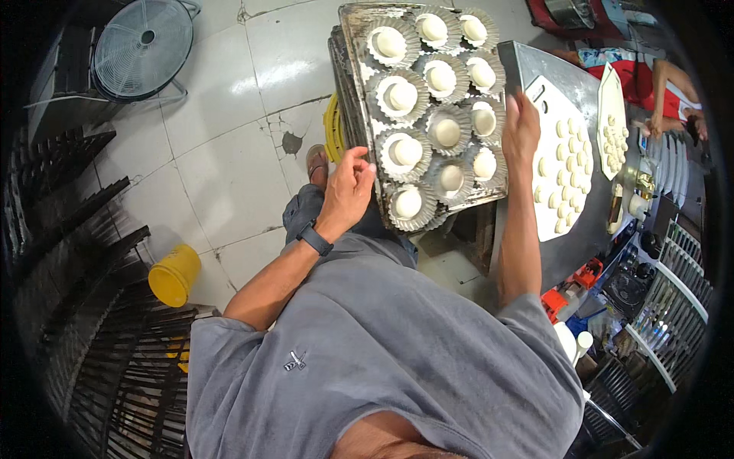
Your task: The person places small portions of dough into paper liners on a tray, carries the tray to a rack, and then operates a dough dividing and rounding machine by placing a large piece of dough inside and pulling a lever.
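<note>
- The left hand [348, 191] is at the left rim of the dark baking tray [375, 10], its fingers loosely curled; whether they grip the rim cannot be told.
- The right hand [521, 134], slightly blurred, is by the tray's right edge; its grasp cannot be told either.
- The tray is in front of the person, left of the metal table [524, 252], bearing fluted molds [447, 112] with dough balls [402, 96] inside.
- On the table, a white board [547, 107] carries smaller dough pieces [564, 177].

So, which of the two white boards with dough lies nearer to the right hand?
The wider board, just beside the right hand; the narrow board lies farther right.
</note>
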### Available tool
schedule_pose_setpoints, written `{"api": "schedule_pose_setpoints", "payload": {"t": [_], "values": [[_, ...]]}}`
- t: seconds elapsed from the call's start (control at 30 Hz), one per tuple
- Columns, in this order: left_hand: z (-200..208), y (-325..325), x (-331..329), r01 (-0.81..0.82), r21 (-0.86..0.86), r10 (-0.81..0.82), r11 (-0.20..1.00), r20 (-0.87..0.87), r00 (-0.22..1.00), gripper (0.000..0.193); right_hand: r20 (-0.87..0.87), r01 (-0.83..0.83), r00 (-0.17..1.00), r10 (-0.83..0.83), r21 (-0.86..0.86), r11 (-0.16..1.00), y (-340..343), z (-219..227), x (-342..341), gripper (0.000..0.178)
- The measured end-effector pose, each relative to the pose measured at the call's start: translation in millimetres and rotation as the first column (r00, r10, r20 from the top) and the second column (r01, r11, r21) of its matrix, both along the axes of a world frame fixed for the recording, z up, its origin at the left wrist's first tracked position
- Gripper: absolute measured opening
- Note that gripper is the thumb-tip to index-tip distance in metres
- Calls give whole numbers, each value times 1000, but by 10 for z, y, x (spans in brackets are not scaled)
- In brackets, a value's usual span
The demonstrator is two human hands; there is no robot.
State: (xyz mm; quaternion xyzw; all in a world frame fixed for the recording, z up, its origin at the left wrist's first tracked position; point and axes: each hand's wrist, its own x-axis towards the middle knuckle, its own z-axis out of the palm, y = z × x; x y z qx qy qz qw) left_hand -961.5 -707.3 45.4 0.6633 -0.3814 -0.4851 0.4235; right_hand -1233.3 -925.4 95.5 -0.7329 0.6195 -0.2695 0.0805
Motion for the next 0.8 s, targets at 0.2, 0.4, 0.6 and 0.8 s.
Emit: {"api": "schedule_pose_setpoints", "payload": {"t": [0.2,0.4,0.6,0.8], "values": [[-406,-8,-233,-175,69,176,982,-13,984,33,-162,206,975,-151,412,888,765,-19,-941,57],[-425,-122,-381,-291,94,298,952,-82,951,33,-152,120,986,-61,417,901,687,-252,-1025,70],[-267,-230,-548,-401,51,401,914,-246,882,35,-3,113,991,-130,521,846,672,-222,-1033,89],[-223,-296,-591,-540,-44,521,841,-209,828,35,-20,198,972,-234,605,771,668,-12,-846,95]]}}
